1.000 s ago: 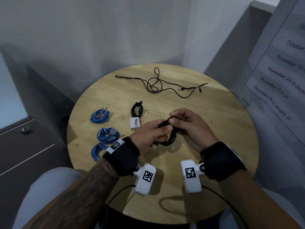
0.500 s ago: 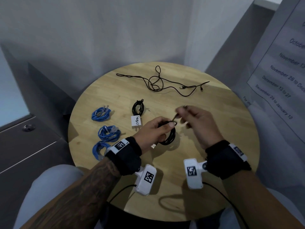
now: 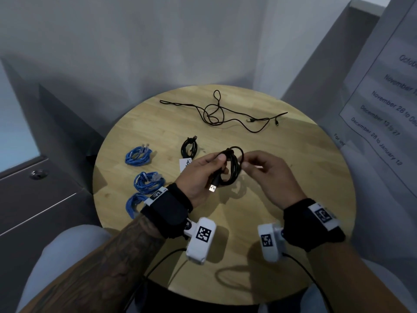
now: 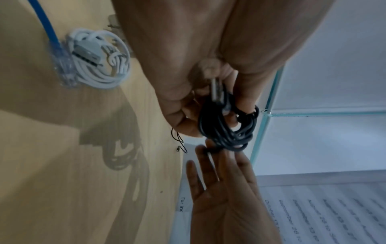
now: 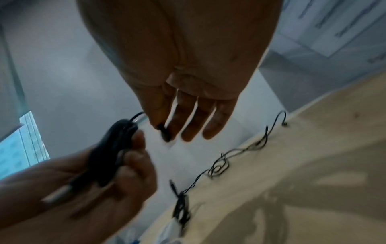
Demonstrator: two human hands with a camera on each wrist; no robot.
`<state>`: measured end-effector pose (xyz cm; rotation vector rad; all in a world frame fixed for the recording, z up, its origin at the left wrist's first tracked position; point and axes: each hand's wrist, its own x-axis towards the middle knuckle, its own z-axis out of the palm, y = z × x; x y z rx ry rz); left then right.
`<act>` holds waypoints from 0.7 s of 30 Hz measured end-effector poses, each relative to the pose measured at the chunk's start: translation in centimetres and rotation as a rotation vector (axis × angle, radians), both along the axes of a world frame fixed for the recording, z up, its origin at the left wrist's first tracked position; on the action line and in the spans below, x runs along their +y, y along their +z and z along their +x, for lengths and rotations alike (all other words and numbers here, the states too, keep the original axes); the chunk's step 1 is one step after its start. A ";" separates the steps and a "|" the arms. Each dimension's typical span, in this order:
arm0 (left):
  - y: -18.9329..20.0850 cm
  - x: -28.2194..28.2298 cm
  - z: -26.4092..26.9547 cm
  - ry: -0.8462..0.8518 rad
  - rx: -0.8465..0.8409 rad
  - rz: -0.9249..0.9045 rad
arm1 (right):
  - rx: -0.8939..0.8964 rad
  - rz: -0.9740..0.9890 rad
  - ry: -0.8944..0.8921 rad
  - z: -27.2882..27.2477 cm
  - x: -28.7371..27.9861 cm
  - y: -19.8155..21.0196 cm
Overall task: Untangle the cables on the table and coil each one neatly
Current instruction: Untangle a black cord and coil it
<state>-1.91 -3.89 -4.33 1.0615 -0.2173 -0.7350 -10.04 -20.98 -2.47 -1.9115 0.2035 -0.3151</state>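
Above the middle of the round wooden table (image 3: 293, 177), my left hand (image 3: 220, 164) grips a black coiled cable (image 3: 233, 168). Its silver USB plug (image 3: 213, 188) points down from the coil. My right hand (image 3: 244, 161) pinches the cable's free end at the coil's right side, between thumb and forefinger. The right wrist view shows the small black connector (image 5: 165, 132) in that pinch, the other fingers held straight. My left hand (image 4: 208, 115) has its fingers curled round the coil (image 4: 229, 130) in the left wrist view. Loose, tangled thin black cables (image 3: 216, 114) lie at the table's far side.
A second black coil (image 3: 189, 147) with a white charger (image 3: 184, 164) lies left of my hands. Three blue coils (image 3: 138, 155) (image 3: 147, 180) (image 3: 133, 203) line the left edge. A white coil (image 4: 100, 66) shows in the left wrist view. A printed notice (image 3: 383, 109) hangs at the right.
Both hands raised the black coil and turned it upright, so the USB plug now hangs below. My right hand came back in from the right with the free end.
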 end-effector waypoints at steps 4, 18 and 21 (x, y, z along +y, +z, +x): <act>-0.5 -0.1 -0.3 0.034 -0.055 0.029 | 0.172 0.399 -0.090 0.6 2.2 -0.3; 0.8 0.3 -0.3 0.199 -0.748 0.490 | 0.258 0.054 0.073 -0.6 3.1 0.5; 2.0 0.3 -0.2 0.049 -1.153 0.763 | 0.260 -0.007 0.128 -1.3 3.1 1.2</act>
